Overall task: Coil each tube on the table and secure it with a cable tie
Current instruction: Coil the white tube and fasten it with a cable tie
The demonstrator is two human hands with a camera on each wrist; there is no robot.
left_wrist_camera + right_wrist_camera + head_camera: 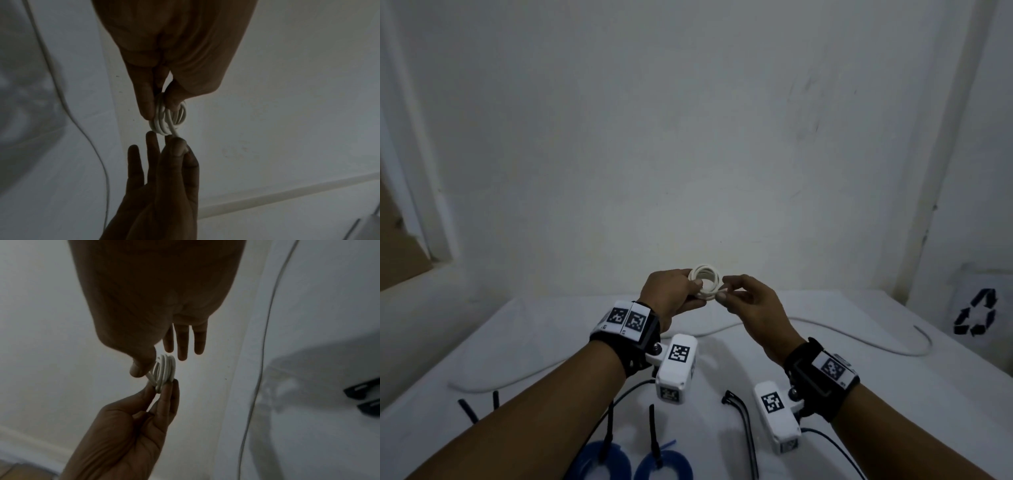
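Two blue coils (626, 462), already tied, lie nearest on the worktop (825, 329). Above it, left hand (671, 294) pinches a small white coil (705, 281); right hand (750, 305) pinches its loose end. Another white tube (859, 339) lies uncoiled; black cable ties (743, 421) wait.

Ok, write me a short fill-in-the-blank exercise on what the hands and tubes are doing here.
1. The left hand pinches a small coil of ____ tube.
2. The right hand pinches the coil's loose ____.
3. The two tied coils at the near table edge are ____.
4. A long white tube lies ____ on the table.

Missing words: white; end; blue; uncoiled
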